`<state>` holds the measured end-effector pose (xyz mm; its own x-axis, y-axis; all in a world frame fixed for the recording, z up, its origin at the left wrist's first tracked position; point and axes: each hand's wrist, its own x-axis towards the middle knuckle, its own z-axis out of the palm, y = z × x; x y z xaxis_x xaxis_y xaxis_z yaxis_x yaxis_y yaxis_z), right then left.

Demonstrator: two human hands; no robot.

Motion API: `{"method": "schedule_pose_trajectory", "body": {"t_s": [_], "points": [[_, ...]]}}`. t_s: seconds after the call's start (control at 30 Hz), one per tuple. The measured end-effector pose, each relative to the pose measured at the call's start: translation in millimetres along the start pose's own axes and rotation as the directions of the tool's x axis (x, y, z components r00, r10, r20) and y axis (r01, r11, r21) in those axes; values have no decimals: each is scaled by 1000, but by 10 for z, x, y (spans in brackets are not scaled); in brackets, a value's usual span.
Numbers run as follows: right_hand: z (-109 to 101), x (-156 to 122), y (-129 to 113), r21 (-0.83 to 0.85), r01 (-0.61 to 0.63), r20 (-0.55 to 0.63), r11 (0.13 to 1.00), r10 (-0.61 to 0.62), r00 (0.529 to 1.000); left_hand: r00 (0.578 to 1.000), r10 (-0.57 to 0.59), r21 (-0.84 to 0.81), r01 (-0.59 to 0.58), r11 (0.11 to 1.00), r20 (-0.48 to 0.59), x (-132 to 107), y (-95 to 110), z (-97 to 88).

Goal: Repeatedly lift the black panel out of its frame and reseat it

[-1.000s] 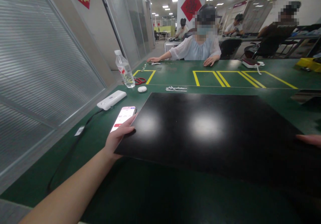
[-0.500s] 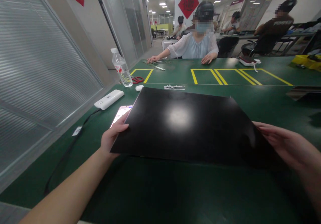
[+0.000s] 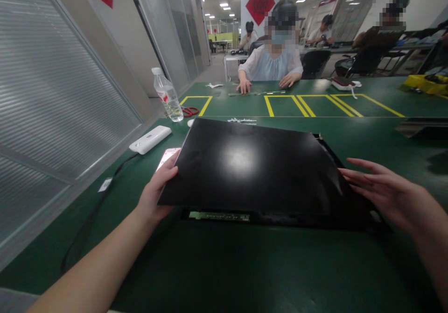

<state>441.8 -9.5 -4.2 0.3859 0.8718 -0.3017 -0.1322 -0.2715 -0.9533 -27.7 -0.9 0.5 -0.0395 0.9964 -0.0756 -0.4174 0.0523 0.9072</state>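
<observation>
A glossy black display panel (image 3: 245, 168) is raised at a tilt in front of me, a bright light reflection on its face. My left hand (image 3: 159, 187) grips its left edge, thumb on top and fingers underneath. At its right edge, my right hand (image 3: 381, 187) is open, fingers apart. The fingertips are at the edge; whether they touch it I cannot tell. Beneath the panel, a black frame (image 3: 301, 222) with a green circuit strip (image 3: 219, 216) along its near side shows in part. The panel covers the rest of it.
On the green table (image 3: 217, 266), a water bottle (image 3: 168, 96), red scissors (image 3: 191, 111), a white power bank (image 3: 150, 139) with a black strap, and a phone (image 3: 168, 156) lie left. Beyond are white scraps (image 3: 241, 121). Opposite, a person (image 3: 276, 63) rests both hands on the table.
My right hand has loosened from the panel and its fingers have spread. The panel has shifted left, uncovering the frame and green strip below. The person opposite has moved one hand across the table.
</observation>
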Motion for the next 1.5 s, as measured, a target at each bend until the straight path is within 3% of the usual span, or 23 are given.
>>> {"method": "schedule_pose_trajectory", "body": {"t_s": [0.17,0.6,0.8,1.1,1.5], "points": [[-15,-30,-8,6,35,5,999,-35,999,1000,2,-63,-3,998,-15,10,11,1],[63,-80,-19,86,63,52,994,-68,996,999,13,36,-12,999,-34,5,34,18],[-24,41,32,66,95,23,993,-97,995,998,-62,70,63,996,-7,44,-51,-19],[-29,11,20,-8,118,-12,993,-118,993,986,-160,100,156,983,36,78,-129,-31],[-50,80,76,-32,121,-13,992,-121,993,966,-257,145,259,955,-31,97,-105,14]]}}
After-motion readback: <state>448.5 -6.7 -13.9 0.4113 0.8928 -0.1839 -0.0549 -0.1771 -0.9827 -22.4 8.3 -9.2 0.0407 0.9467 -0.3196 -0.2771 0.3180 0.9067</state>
